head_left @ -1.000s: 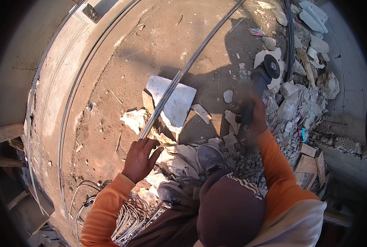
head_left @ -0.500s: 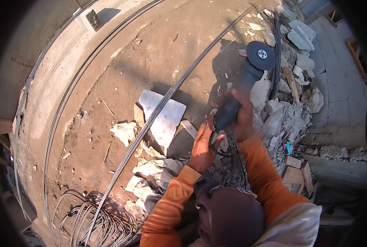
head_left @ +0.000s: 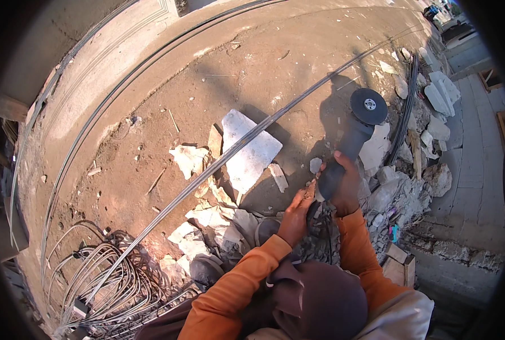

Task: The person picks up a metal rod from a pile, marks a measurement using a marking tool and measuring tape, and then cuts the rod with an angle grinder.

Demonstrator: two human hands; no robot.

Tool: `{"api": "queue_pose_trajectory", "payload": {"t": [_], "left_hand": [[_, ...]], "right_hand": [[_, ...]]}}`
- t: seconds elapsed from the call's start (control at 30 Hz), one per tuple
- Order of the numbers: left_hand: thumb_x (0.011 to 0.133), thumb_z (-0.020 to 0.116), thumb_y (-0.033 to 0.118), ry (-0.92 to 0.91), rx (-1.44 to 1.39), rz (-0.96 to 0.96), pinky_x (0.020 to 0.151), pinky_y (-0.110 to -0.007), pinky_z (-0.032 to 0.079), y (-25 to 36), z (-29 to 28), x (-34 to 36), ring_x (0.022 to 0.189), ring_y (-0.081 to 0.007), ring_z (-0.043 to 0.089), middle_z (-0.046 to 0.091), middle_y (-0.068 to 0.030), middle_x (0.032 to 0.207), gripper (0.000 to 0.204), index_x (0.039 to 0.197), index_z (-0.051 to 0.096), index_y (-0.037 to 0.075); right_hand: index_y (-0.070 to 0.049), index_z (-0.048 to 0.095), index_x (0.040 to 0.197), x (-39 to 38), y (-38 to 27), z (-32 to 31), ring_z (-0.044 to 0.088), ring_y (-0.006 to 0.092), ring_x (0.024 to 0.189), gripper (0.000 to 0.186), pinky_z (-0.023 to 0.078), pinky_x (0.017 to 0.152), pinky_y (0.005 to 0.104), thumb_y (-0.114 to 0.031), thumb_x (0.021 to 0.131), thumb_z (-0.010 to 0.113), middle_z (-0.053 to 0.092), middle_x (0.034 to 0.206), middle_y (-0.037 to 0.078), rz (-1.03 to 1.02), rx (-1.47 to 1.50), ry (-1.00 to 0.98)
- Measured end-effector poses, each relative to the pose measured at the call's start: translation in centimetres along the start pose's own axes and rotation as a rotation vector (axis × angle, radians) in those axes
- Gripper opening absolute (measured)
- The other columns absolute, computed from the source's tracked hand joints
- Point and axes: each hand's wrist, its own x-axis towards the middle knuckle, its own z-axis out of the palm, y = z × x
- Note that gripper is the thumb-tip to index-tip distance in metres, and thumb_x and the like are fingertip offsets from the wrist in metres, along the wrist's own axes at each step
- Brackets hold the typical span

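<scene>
An angle grinder (head_left: 353, 139) with a dark body and a black round disc (head_left: 368, 106) is held out in front of me, disc end pointing away. My right hand (head_left: 347, 187) is closed around its body, partly smeared by motion. At the rear end of the tool, my left hand (head_left: 296, 214) has its fingers bent against the casing, some of them hidden. A bundle of long thin steel rods (head_left: 298, 102) runs diagonally from lower left to upper right, left of the grinder and apart from its disc. Under the rods lies a pale flat slab (head_left: 255, 164).
Coiled wire or rod (head_left: 114, 269) lies at the lower left. More long rods (head_left: 125, 79) curve along the left. Broken concrete (head_left: 436, 180) and a dark rod bundle (head_left: 406, 107) line the right, beside a grey paved strip (head_left: 473, 164). Torn paper (head_left: 224, 224) lies near my left arm.
The view has shifted, so the slab and rods sit farther right. The grinder and both hands have come nearer to me against the ground, with the right hand still around the body.
</scene>
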Motion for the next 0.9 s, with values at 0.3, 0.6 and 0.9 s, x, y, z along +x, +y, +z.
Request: {"api": "queue_pose_trajectory", "payload": {"t": [0.3,0.6,0.9], "left_hand": [[0.089,0.051,-0.011,0.1,-0.008,0.152,0.1,-0.047,0.053,-1.6,3.3,-0.9,0.122,-0.0474,0.059,0.05,-0.0244,0.143,0.08,0.164,0.032,0.009],[0.087,0.066,-0.005,0.067,0.164,0.117,0.097,-0.046,0.054,-3.6,1.7,-0.7,0.116,-0.0424,0.064,0.059,-0.0202,0.133,0.074,0.157,0.045,0.01],[0.098,0.066,0.049,0.535,0.878,-0.299,0.102,-0.05,0.045,-9.7,-20.7,-0.6,0.115,-0.0375,0.061,0.068,-0.0164,0.125,0.052,0.129,0.071,0.008]], "right_hand": [[-0.006,0.053,0.117,0.6,-1.4,-1.3,0.068,0.0268,0.066,0.034,0.06,0.059,0.0442,-0.019,0.091,0.071,0.065,0.092,0.012,0.091,-0.11,-0.044],[-0.005,0.052,0.118,2.1,-2.8,-0.6,0.065,0.0224,0.062,0.038,0.058,0.051,0.0365,-0.015,0.087,0.071,0.061,0.088,0.009,-0.046,-0.476,-0.093],[-0.001,0.046,0.146,6.4,-5.3,-1.1,0.066,0.0213,0.084,0.073,0.058,0.069,0.0338,-0.007,0.079,0.075,0.063,0.102,0.007,-0.169,-0.95,-0.335]]}}
